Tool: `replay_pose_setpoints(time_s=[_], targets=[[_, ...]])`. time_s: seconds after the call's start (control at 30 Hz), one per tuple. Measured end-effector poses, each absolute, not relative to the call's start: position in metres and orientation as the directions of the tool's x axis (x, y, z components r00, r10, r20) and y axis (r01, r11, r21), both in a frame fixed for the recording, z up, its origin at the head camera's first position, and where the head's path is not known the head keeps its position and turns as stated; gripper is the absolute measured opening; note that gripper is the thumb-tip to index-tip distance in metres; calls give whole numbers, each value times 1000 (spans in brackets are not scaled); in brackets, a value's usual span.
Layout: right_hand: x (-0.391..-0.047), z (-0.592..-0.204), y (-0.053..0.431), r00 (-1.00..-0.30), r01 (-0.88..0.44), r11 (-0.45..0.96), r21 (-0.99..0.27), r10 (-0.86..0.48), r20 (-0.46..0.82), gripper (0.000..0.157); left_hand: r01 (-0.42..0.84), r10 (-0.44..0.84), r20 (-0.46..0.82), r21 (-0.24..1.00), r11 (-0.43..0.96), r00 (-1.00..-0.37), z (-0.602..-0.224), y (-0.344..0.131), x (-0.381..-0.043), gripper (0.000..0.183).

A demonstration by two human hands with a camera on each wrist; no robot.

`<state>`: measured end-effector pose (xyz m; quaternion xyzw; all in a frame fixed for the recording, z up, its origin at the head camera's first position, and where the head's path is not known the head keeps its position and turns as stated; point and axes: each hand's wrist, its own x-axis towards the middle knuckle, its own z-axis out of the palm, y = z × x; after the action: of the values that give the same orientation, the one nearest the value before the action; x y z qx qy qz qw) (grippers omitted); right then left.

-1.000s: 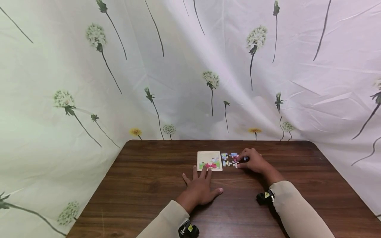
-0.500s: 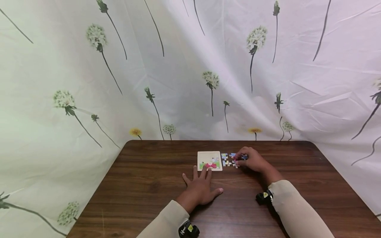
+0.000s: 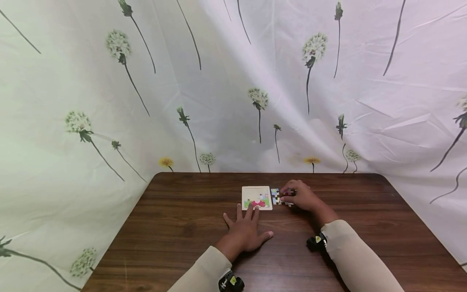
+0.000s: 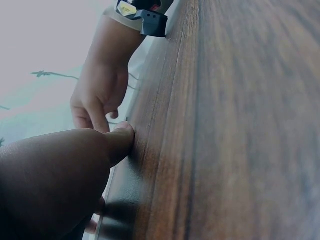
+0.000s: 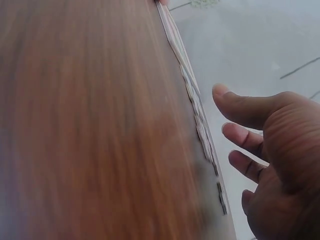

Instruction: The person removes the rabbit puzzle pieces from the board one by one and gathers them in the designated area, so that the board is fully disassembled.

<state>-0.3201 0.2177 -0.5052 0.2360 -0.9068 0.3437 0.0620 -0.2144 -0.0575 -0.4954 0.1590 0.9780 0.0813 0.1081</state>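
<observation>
Both hands are at work around a shallow square wooden tray (image 3: pixel 256 191), which lies on the dark wood-grain table (image 3: pixel 175 227). On the near side of the tray, the left hand (image 3: pixel 242 235) is spread flat with its fingers straight; at least two fingertips lie over the tray's near rim, and the thumb points off to the right. Its pale sleeve (image 3: pixel 202 271) and black wrist camera (image 3: pixel 231 281) are farther toward the person than the tray. Inside the tray, a joined picture section (image 3: pixel 260 202) in green, pink and white fills the lower part, with bare wood above it. Just beside the tray's right edge lie two loose puzzle pieces (image 3: pixel 275 192), one behind the other. Farther right of the tray, the right hand (image 3: pixel 304 196) is loosely curved over more pieces, which it partly covers; its thumb and fingertips stand apart, open rather than gripping. The second wrist camera (image 3: pixel 316 242) sits nearer the person than the tray and to its right. Behind the tray, past the table's far edge, hangs a white cloth (image 3: pixel 219 81) printed with dandelions.
</observation>
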Motion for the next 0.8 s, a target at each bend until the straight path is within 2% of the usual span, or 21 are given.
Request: replay_pose_setpoints(time_s=[0.27,0.5,0.8], targets=[[-320,-503,195,-904,-423,670,-610,-358,234,16,297,332,-181,195,935,-926,-495,-58,-214,100],[-325,-507,183,-883,-465,659,-591,-389,261,20,299,333,-182,190,935,-925,-497,-58,-214,101],[-329,-510,171,-890,-453,659,-600,-377,258,25,302,334,-184,182,936,-924,-497,-57,-215,101]])
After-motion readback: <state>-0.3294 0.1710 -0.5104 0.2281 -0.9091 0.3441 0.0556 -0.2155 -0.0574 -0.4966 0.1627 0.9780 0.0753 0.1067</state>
